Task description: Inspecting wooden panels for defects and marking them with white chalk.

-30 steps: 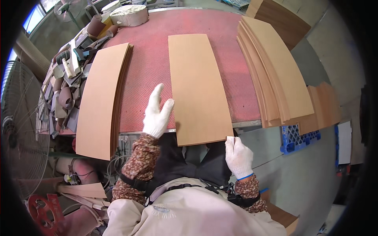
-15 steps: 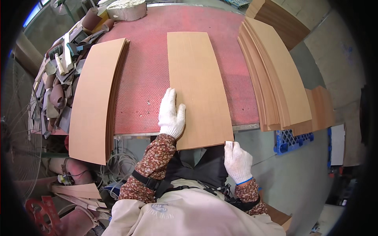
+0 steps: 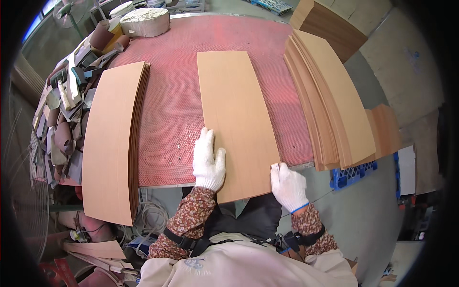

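A long tan wooden panel (image 3: 236, 110) lies in the middle of a red mesh-topped table (image 3: 177, 95), its near end sticking out past the table edge toward me. My left hand (image 3: 209, 162), in a white knit glove, rests on the panel's left side, fingers stretched forward and thumb apart. At the right edge, close to the near corner, my gloved right hand (image 3: 289, 186) is closed, thumb and fingers pinched together. A small pale piece seems to show at its fingertips, too small to name.
Stacks of similar panels stand at left (image 3: 112, 138) and right (image 3: 337, 95). Scraps and sandpaper rolls (image 3: 64, 134) heap beyond the left stack. A round white block (image 3: 146, 21) sits at the far left. A blue pallet (image 3: 354, 174) lies under the right stack; a fan (image 3: 28, 158) stands far left.
My right hand has gone from just below the panel's near right corner forward along its right edge. My left hand stays on the panel's left side. The whole view has shifted slightly.
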The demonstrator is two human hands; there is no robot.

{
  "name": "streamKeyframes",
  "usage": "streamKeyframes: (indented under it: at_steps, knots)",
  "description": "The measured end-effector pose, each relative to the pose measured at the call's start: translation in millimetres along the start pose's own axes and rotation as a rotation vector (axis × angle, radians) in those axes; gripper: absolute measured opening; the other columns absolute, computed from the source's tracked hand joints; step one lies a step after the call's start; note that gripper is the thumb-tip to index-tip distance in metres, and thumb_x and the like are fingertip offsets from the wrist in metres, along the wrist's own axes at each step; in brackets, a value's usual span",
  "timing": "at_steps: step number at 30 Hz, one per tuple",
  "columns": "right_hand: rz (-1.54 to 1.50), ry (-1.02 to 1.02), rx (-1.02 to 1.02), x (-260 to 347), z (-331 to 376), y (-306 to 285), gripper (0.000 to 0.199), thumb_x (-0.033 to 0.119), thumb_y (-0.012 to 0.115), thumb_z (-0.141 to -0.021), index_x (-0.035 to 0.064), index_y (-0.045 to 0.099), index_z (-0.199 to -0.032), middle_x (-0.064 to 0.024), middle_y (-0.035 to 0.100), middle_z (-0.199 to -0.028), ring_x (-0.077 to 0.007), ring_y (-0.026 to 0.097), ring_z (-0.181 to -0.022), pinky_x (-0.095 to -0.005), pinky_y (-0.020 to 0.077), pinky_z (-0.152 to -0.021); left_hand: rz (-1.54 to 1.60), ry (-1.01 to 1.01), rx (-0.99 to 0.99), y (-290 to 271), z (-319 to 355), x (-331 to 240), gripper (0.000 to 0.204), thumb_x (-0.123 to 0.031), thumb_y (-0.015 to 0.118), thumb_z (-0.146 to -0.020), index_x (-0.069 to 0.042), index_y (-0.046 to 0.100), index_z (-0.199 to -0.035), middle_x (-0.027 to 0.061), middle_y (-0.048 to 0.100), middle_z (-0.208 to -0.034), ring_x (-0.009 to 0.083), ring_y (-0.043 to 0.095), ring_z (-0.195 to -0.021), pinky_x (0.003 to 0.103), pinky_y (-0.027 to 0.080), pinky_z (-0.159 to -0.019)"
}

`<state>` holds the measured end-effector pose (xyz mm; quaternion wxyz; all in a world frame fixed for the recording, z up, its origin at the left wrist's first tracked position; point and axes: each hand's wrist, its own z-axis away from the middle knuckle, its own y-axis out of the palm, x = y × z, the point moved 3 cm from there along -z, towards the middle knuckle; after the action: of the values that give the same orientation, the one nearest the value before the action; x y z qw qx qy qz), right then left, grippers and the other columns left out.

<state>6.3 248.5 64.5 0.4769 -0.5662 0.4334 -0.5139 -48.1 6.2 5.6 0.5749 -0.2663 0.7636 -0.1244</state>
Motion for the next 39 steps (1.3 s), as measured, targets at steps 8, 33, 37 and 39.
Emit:
streamKeyframes:
  at_steps: [8, 33, 37, 39]
  knots:
    - [0.045, -0.003, -0.008, 9.0, -141.3, 7.2, 0.035, 0.033, 0.051, -0.109, 0.0047, 0.064, -0.093, -0.0224, 0.072, -0.071, -0.0406, 0.075, -0.066, -0.0520, 0.0599, -0.057, 0.008, -0.007, -0.009, -7.1, -2.3, -6.2, 0.058, -0.003, 0.068, -0.094, 0.006, 0.052, -0.150, 0.0319, 0.049, -0.159, 0.0457, 0.047, -0.149, 0.051, 0.035, -0.126]
    - [-0.022, 0.031, 0.083, 17.9, -468.3, 24.4, 0.044, 0.032, 0.048, -0.102, 0.0056, 0.075, -0.125, -0.0252, 0.072, -0.131, -0.0463, 0.068, -0.123, -0.0573, 0.0545, -0.105, -0.011, -0.040, 0.004, -13.2, -1.3, -14.7, 0.056, 0.002, 0.073, -0.082, 0.002, 0.063, -0.137, 0.0369, 0.052, -0.153, 0.0517, 0.054, -0.140, 0.057, 0.039, -0.123]
    - [-0.003, 0.012, 0.121, -2.3, -509.3, 48.5, 0.045, 0.030, 0.050, -0.101, 0.0039, 0.075, -0.128, -0.0252, 0.070, -0.135, -0.0460, 0.065, -0.128, -0.0556, 0.0531, -0.108, -0.006, -0.031, 0.004, -15.4, 4.2, -15.0, 0.056, 0.001, 0.074, -0.082, 0.002, 0.064, -0.136, 0.0357, 0.054, -0.153, 0.0512, 0.055, -0.139, 0.056, 0.040, -0.122]
    - [0.112, -0.039, 0.116, -51.4, -533.1, 70.4, 0.045, 0.030, 0.051, -0.101, 0.0036, 0.075, -0.127, -0.0251, 0.070, -0.135, -0.0461, 0.065, -0.128, -0.0554, 0.0533, -0.107, 0.034, -0.007, 0.017, -11.6, 5.8, -19.0, 0.055, 0.001, 0.074, -0.082, 0.002, 0.064, -0.136, 0.0353, 0.054, -0.153, 0.0510, 0.055, -0.139, 0.056, 0.040, -0.122]
